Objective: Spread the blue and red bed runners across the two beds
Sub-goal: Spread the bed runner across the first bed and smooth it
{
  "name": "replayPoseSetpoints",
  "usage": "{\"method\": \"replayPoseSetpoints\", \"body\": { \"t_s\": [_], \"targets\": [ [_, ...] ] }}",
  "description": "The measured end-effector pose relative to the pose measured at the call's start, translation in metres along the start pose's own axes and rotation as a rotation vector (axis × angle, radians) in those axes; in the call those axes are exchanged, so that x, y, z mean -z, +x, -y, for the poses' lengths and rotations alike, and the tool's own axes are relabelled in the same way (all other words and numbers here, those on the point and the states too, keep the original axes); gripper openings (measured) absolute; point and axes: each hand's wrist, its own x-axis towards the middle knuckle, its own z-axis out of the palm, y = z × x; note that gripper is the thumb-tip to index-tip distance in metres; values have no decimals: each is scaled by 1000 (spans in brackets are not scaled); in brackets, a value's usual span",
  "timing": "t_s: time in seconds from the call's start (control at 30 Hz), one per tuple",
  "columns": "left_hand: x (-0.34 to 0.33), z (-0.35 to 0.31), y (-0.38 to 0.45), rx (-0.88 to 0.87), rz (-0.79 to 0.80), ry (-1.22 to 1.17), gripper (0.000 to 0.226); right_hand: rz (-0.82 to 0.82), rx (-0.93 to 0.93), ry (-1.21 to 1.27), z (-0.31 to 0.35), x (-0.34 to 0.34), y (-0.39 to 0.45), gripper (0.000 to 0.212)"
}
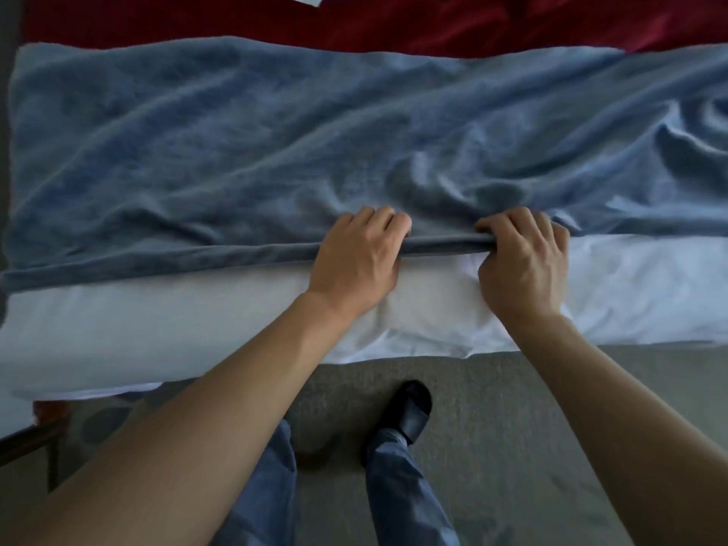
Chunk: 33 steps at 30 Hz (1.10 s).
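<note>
Your white-sheeted bed (197,329) fills the frame from 9 to 3 o'clock. The fuzzy blue fabric bed runner (275,143) lies wrinkled across it; the dark red fabric bed runner (394,25) sits beyond at 12 o'clock, touching its far edge. Your left hand (360,254) and right hand (524,258), near each other at centre, have fingers clenched on the blue runner's near hem. Black slipper (409,407) on grey carpet at 6 o'clock.
</note>
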Motion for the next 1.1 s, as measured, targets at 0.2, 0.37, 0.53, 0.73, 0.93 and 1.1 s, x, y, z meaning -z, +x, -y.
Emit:
{"method": "replayPoseSetpoints", "body": {
  "t_s": [0.2, 0.37, 0.53, 0.73, 0.93, 1.1],
  "targets": [
    [-25, -86, 42, -52, 31, -22, 20, -3, -84, -68, -106, 28, 5, 27],
    [-39, -121, 62, -87, 54, -38, 20, -6, -101, -79, -148, 38, 1, 28],
    [-54, -148, 84, -132, 69, -45, 18, -6, -97, -83, -174, 40, -1, 28],
    [-75, -198, 113, -173, 75, -47, 18, -65, -134, -95, -223, 43, 1, 26],
    [-110, -269, 141, -164, 77, -9, 19, -61, -106, -68, -302, 44, -4, 26],
    [-142, -337, 166, -109, 74, 32, 21, -59, -88, -69, -386, 54, -9, 26]
  ]
}}
